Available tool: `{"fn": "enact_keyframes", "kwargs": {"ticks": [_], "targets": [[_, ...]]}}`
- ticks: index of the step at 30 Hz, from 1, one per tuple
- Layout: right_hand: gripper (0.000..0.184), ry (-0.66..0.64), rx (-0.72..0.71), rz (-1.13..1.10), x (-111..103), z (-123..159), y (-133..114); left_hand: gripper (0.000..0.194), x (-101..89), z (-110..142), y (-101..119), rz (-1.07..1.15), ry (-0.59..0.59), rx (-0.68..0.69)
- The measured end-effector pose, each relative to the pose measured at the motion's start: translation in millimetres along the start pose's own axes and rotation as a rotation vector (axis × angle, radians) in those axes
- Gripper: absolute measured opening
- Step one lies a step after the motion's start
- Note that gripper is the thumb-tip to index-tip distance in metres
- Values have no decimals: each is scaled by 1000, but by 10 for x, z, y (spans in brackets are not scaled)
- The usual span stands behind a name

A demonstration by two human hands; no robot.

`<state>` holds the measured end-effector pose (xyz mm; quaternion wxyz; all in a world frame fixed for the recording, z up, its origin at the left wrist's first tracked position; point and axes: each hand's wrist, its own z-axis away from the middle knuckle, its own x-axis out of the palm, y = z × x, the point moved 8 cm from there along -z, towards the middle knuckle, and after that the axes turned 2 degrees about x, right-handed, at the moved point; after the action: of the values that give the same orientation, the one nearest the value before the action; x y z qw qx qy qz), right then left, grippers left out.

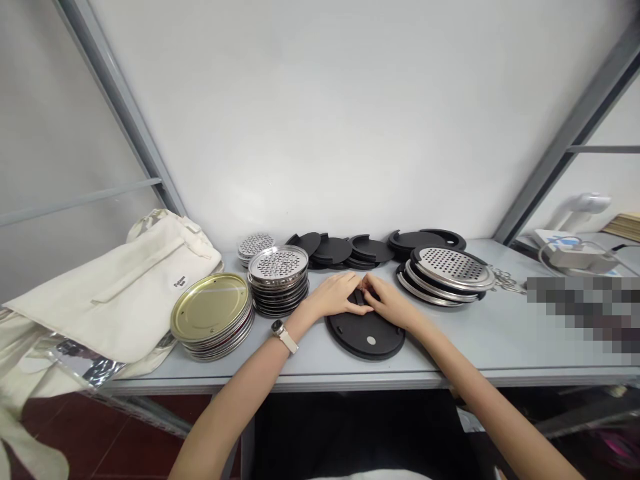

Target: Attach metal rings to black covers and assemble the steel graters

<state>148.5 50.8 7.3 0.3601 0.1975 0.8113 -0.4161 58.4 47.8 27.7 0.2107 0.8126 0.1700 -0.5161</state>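
We see the black disc [360,343] lying flat near the counter's front edge, directly before the person, probably so that the counter [310,357] takes its weight and both hands are free for its far side. The left hand [345,295] and right hand [383,298] come in from opposite sides, their fingers [359,309] curled narrow and nearly meeting over the disc; the knuckles cover the contact, so we cannot tell whether they are pinching a small part or only pressing. Like pieces are grouped, presumably for easy reach: a stack of gold-topped lids [210,307] and a stack of grater plates [277,265] to the left, a mixed stack [450,265] to the right, and black trays [333,250] overlapping by the wall [320,133]. The disc looks matte and plastic, round, with a pale spot [371,340] near its front. The lids are smooth, rimmed metal; the grater plates are shiny and rough with punched holes; the mixed stack alternates perforated metal with black rims. Soft, cream fabric makes up the creased bag [115,287].
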Motion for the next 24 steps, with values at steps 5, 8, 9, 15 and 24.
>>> {"fn": "enact_keyframes", "kwargs": {"ticks": [5,8,9,15,24], "targets": [[9,16,-4,11,-22,-2,-19,43,14,-5,-21,25,-1,-10],[8,8,-5,10,-14,-2,-15,42,8,-5,-15,26,-10,-18],[9,7,-5,11,-13,-2,-13,42,8,-5,-9,23,-16,-19],[9,0,3,17,-10,-1,-8,43,8,-3,13,-6,-27,-5],[8,11,-10,9,-16,3,-7,42,12,2,11,17,-23,1]]}}
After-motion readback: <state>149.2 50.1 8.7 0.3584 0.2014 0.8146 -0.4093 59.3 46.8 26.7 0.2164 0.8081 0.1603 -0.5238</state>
